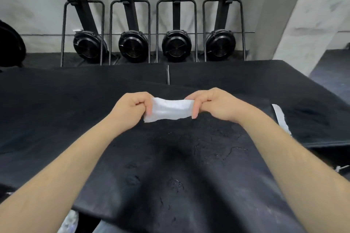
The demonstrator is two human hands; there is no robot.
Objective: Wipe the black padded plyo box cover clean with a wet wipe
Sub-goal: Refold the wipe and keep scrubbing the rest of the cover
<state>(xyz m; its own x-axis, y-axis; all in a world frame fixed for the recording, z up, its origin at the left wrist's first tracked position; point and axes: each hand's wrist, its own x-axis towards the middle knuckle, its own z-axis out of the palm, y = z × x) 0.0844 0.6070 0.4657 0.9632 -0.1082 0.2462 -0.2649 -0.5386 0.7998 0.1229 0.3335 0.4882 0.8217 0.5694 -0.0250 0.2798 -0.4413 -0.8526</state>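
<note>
A white wet wipe (170, 109) is stretched flat between both hands, held in the air above the black padded plyo box cover (185, 166). My left hand (130, 108) pinches its left edge and my right hand (214, 105) pinches its right edge. The cover below is cracked and scuffed, with pale specks and worn patches across its top.
More black padded boxes (56, 100) lie to the left and behind, and another (306, 115) on the right carries a white strip (281, 117). Four black fan machines (132, 45) on metal frames stand along the white wall beyond.
</note>
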